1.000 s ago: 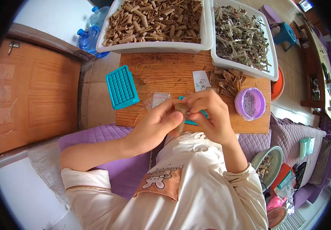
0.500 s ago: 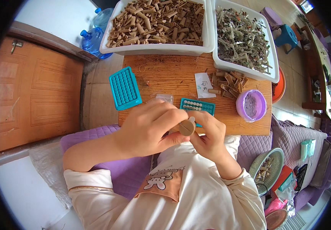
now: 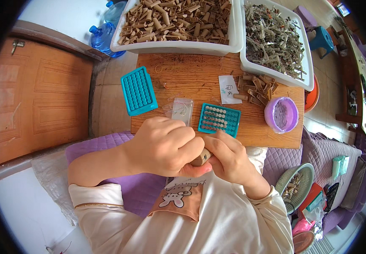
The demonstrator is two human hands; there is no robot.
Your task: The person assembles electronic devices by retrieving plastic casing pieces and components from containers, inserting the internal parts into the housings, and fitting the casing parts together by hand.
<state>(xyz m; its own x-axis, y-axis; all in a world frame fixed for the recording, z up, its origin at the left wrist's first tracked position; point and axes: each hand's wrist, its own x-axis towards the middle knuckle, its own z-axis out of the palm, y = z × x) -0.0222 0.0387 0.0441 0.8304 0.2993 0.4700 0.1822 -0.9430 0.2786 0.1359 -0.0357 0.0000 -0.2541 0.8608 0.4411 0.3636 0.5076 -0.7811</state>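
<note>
On the wooden counter sit two teal trays, the nearer one filled with small pieces, plus a purple bowl and a paper slip. Behind them, two white bins; blue water bottles beside a wooden door.

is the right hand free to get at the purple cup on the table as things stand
Probably not straight away: the right hand is pinching a small tan tube together with the left hand. The purple cup sits beyond it, with bare table between.

white paper label mid-table, clear bag beside
</note>
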